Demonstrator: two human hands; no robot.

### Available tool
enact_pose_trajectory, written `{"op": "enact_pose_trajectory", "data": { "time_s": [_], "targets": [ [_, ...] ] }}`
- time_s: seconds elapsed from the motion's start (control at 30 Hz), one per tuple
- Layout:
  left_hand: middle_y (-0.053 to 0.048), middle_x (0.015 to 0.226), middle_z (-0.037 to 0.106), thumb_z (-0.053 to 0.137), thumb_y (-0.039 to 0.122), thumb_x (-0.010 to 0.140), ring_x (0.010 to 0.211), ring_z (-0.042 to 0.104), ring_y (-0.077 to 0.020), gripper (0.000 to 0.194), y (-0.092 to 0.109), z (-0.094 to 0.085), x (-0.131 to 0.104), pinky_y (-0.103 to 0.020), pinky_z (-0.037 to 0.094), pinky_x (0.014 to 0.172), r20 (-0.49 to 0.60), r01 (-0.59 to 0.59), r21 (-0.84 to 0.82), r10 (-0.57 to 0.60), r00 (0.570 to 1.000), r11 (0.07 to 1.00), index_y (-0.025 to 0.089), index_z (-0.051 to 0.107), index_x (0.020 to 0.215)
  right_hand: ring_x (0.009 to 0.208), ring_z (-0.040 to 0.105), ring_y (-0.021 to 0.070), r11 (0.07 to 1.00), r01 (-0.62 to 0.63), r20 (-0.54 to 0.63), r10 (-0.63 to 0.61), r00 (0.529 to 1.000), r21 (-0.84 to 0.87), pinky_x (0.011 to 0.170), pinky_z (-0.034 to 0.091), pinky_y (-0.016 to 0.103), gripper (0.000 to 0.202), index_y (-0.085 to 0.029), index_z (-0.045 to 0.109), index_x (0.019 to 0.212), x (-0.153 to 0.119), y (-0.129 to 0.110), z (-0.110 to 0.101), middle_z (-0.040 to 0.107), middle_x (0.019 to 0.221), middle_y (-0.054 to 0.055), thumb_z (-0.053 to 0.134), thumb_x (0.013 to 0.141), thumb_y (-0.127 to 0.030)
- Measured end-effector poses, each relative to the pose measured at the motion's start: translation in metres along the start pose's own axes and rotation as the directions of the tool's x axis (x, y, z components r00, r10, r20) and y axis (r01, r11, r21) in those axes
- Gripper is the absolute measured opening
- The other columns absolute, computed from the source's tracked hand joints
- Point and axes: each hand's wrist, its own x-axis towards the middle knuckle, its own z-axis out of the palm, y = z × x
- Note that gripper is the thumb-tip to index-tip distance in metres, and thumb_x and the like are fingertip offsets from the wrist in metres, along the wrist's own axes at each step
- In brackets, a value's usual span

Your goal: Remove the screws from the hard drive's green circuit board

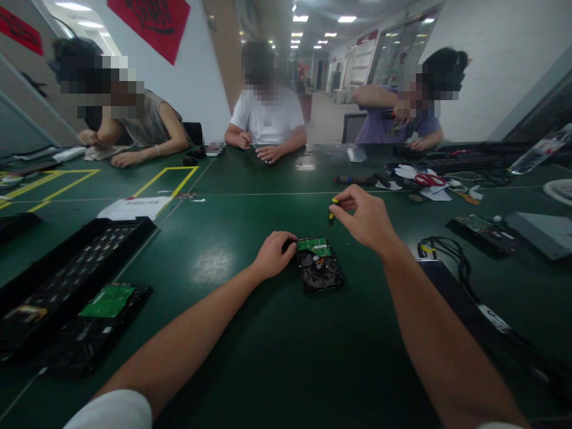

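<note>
A hard drive (pixel 319 268) lies on the green table in front of me, its green circuit board (pixel 315 245) facing up at the far end. Around its left far corner, my left hand (pixel 276 255) has its fingers closed on the edge. A small black and yellow screwdriver (pixel 331 215) stands nearly upright over the board's far right corner, pinched at the top of its handle by my right hand (pixel 361 215). Its thin shaft reaches down to that corner; whether the tip sits in a screw is too small to tell.
On the left are a long black tray (pixel 80 268) and another drive with a green board (pixel 107 301). To the right lie a dark phone-like slab (pixel 447 292), black cables (pixel 465 268) and one more drive (pixel 482 232). Three people sit across the table (pixel 214 345).
</note>
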Motion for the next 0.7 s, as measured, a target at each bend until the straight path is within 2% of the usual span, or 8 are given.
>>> {"op": "enact_pose_trajectory", "data": {
  "time_s": [0.3,0.53,0.7],
  "targets": [
    [-0.008,0.114,0.074,0.057,0.025,0.099,0.110,0.066,-0.0267,0.022,0.0038,-0.0031,-0.0001,-0.045,0.054,0.101,0.014,0.009,0.001,-0.009,1.000,1.000,0.021,0.070,0.116,0.089,0.074,0.0253,0.999,0.001,0.026,0.000,1.000,-0.033,0.084,0.060,0.044,0.017,-0.023,0.063,0.103,0.0007,0.0055,0.0010,0.076,0.100,0.008,0.072,0.090,-0.029],
    [-0.008,0.115,0.075,0.057,0.027,0.100,0.113,0.066,-0.0270,0.022,0.0051,-0.0036,0.0002,-0.045,0.053,0.102,0.024,0.019,0.000,-0.019,1.000,1.000,0.021,0.070,0.117,0.089,0.070,0.0242,0.991,0.063,0.064,-0.055,0.996,-0.119,0.084,0.057,0.042,0.017,-0.023,0.066,0.110,0.0014,0.0058,-0.0002,0.073,0.100,0.007,0.069,0.093,-0.028],
    [-0.008,0.115,0.075,0.058,0.027,0.100,0.112,0.066,-0.0269,0.021,0.0026,-0.0010,0.0004,-0.045,0.053,0.103,0.019,0.013,0.001,-0.013,1.000,1.000,0.020,0.070,0.115,0.086,0.069,0.0243,0.989,0.045,0.092,-0.032,0.995,-0.143,0.081,0.055,0.041,0.027,-0.024,0.065,0.112,-0.0008,0.0047,0.0004,0.072,0.102,0.007,0.075,0.088,-0.027]
  ]
}}
